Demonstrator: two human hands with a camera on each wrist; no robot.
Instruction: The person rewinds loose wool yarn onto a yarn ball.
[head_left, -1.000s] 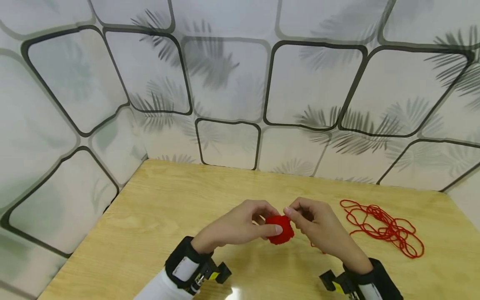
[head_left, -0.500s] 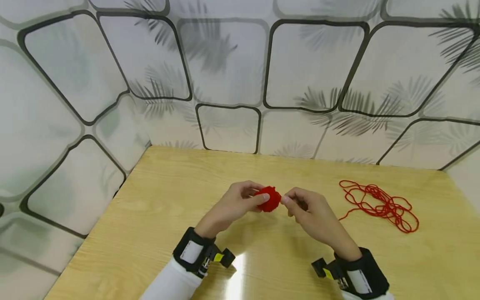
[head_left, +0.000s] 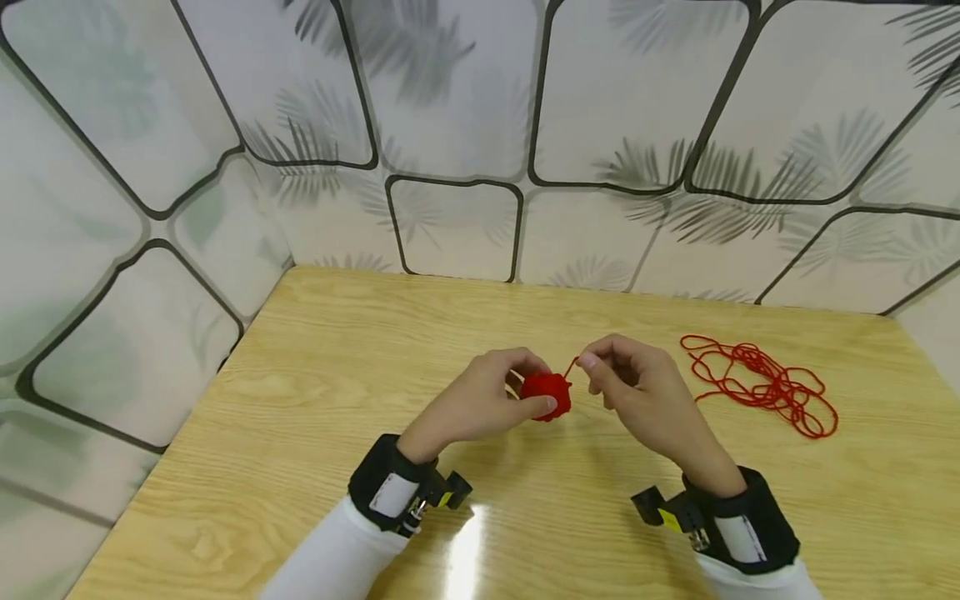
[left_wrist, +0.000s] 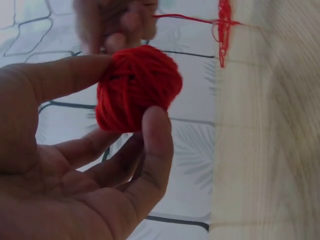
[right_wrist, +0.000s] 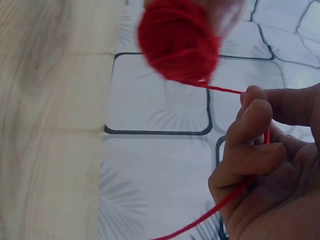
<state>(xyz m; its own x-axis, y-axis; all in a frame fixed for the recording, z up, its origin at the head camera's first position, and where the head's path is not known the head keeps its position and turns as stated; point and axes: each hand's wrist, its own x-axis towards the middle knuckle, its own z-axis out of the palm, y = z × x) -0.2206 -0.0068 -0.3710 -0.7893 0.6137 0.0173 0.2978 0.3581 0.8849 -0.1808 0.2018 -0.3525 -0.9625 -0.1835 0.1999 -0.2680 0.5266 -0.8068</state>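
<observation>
A small ball of red yarn (head_left: 544, 392) is held up over the table by my left hand (head_left: 495, 392). In the left wrist view, thumb and fingers pinch the ball (left_wrist: 137, 87) from two sides, and its wound strands show. My right hand (head_left: 648, 396), just to the right, pinches the yarn strand (right_wrist: 224, 90) between thumb and forefinger. A short taut length runs from the ball to those fingertips. From there the strand passes through the right palm under curled fingers and trails out below in the right wrist view.
A loose tangle of red yarn (head_left: 772, 387) lies on the wooden table (head_left: 375, 333) at the right. Behind the table rises a patterned wall covering (head_left: 457, 225). Each wrist wears a black strap with a small camera.
The right hand has moved from touching the ball to slightly apart and up, with a short strand now stretched between. The left hand keeps its hold on the ball. The head view has tilted down.
</observation>
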